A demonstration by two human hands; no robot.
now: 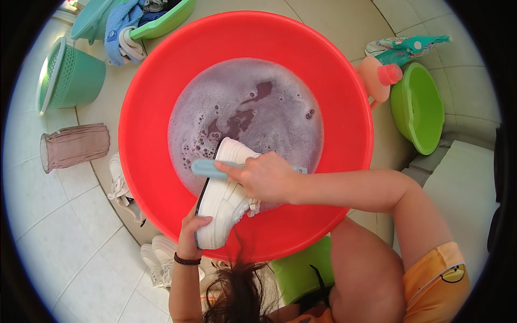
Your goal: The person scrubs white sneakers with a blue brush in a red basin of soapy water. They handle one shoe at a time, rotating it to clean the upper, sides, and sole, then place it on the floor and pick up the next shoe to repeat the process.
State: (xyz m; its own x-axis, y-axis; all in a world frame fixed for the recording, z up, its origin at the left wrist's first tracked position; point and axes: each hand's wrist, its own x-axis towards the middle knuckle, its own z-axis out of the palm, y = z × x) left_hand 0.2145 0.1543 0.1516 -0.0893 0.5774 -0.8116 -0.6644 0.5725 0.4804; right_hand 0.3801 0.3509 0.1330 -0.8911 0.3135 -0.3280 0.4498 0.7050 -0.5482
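Note:
A white lace-up sneaker [218,210] is held on its side over a large red plastic basin [153,97], which contains sudsy, purplish-grey water [278,117]. My left hand [193,228] grips the shoe near its lower end, thumb on the upper and the other fingers mostly hidden behind it. With my right hand [264,177] I hold a light-blue handled brush [211,168] across the shoe's side. The hand covers the middle of the brush, and its bristles are not visible.
Left of the basin are a teal basket [83,76], a pinkish ribbed container [78,146] and more white shoes [163,254]. A green basin with clothes [171,20] stands behind. At right are a pink bottle [373,78], a detergent bag [404,48] and another green basin [428,109].

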